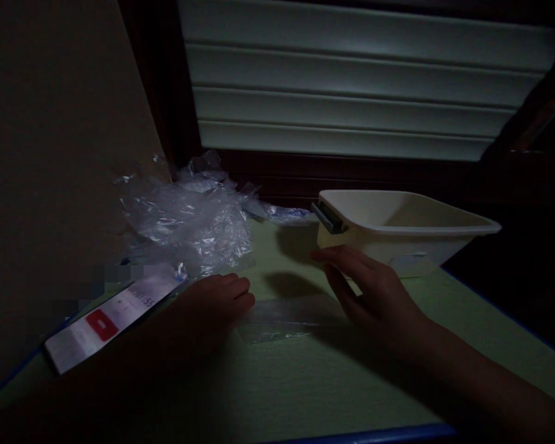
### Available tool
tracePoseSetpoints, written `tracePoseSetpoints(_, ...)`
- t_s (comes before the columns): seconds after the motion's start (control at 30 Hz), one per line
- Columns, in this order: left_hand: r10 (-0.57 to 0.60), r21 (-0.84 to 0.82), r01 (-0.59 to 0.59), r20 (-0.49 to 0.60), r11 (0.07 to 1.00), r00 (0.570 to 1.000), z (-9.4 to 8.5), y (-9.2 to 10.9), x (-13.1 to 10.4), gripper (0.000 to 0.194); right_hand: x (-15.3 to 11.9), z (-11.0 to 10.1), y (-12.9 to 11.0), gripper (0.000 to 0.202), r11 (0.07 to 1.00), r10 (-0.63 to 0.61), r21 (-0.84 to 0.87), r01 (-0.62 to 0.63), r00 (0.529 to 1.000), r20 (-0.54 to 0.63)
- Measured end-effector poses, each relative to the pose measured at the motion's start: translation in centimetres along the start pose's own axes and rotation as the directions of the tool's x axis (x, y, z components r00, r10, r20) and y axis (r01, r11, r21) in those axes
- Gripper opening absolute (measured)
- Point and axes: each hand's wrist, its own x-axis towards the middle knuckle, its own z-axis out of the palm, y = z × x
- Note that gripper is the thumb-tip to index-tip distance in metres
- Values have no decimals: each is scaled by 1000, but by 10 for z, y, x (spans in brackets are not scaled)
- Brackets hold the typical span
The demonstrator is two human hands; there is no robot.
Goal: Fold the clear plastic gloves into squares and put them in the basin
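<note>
A flat clear plastic bag lies on the green tabletop between my two hands. My left hand is at the bag's left end, its fingers curled and closed on the edge; the exact grip is partly hidden. Over the bag's right end is my right hand, with a gap between thumb and fingers and nothing visible in it. Just beyond the right hand stands a cream plastic bin with a dark handle clip. A heap of crumpled clear plastic bags lies beyond my left hand.
A smartphone-like flat object with a white and red screen or label lies left of my left forearm. The green table has a blue edge. Behind it are a slatted white panel in a dark frame and a wall. Light is dim.
</note>
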Motion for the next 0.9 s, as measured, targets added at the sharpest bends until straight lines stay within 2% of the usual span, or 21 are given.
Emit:
tracePoseSetpoints(0.07, 15, 52, -14, -14, 999, 1000, -2, 4, 1, 19, -2, 4, -12, 34, 994, -106, 28, 104, 989, 106)
tracePoseSetpoints(0.17, 25, 92, -22, -28, 996, 999, -2, 6, 2, 20, -6, 13, -22, 36, 973, -223, 2, 230, 943, 246)
tracePoseSetpoints(0.37, 19, 76, -18, -7, 997, 1000, -2, 7, 2, 19, -11, 22, -18, 42, 951, -253, -60, 304, 872, 419)
tracePoseSetpoints(0.5, 14, -11, -14, 0, 1000, 1000, -5, 6, 0, 15, -10, 24, -14, 44, 952, -210, -105, 287, 863, 460)
tracePoseSetpoints(0.77, 58, -197, -73, -81, 978, 995, -4, 7, -5, 19, -11, 24, -14, 43, 961, -196, -79, 264, 858, 475)
tracePoseSetpoints(0.9, 126, -147, -137, -82, 980, 989, 1, 7, -6, 14, -12, 24, -15, 39, 968, -179, -74, 239, 869, 461)
